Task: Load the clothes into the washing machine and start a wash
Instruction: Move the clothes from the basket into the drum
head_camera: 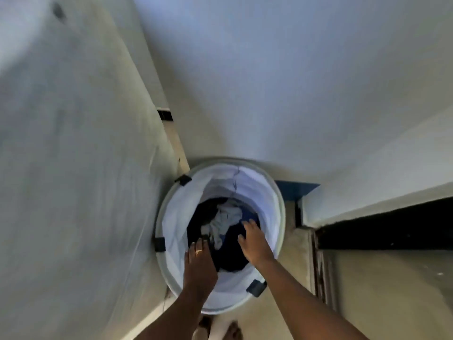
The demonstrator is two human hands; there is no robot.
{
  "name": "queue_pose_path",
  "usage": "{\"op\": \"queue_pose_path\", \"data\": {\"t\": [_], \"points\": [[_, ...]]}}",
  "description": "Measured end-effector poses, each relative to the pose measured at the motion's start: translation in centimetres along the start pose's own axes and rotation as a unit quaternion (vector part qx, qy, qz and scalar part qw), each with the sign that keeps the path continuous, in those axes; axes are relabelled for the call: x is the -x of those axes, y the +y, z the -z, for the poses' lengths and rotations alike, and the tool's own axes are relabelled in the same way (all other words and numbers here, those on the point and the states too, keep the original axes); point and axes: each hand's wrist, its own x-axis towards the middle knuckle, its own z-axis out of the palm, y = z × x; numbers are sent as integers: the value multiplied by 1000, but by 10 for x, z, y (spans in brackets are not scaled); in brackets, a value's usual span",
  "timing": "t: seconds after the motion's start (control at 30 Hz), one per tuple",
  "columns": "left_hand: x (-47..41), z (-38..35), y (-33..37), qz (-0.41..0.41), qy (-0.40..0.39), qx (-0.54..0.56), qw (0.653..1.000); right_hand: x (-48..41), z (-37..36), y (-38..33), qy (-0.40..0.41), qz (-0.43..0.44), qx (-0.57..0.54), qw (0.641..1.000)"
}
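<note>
A round white laundry basket (274, 192) with a white fabric liner stands on the floor in a wall corner, seen from above. At its bottom lie dark blue clothes (232, 253) and a crumpled pale grey garment (224, 223). Both my hands reach down into the basket. My left hand (198, 263), with a ring on one finger, hangs over the left side of the pile, fingers pointing down at the clothes. My right hand (253, 242) hovers over the dark blue cloth with its fingers spread. Neither hand visibly grips anything. No washing machine is in view.
White walls close in on the left and behind the basket. A blue panel (295, 191) sits right of the basket. A dark opening (392, 224) runs along the right. My bare feet (220, 330) stand on the pale floor just below the basket.
</note>
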Motion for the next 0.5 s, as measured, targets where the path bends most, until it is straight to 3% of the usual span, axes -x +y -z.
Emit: {"op": "queue_pose_path", "data": {"t": [0.2,0.27,0.37,0.5], "points": [[-89,-81,-26,-17,2,-14,1000,-96,-88,43,-118,-97,9,988],[-124,-99,-32,-13,-11,-20,1000,-129,-104,54,-112,-125,16,986],[-175,-126,-40,-36,44,-11,998,-183,-123,67,-97,-138,26,985],[-227,-166,-54,-14,-43,23,999,-252,-136,75,-15,-121,-2,992]]}}
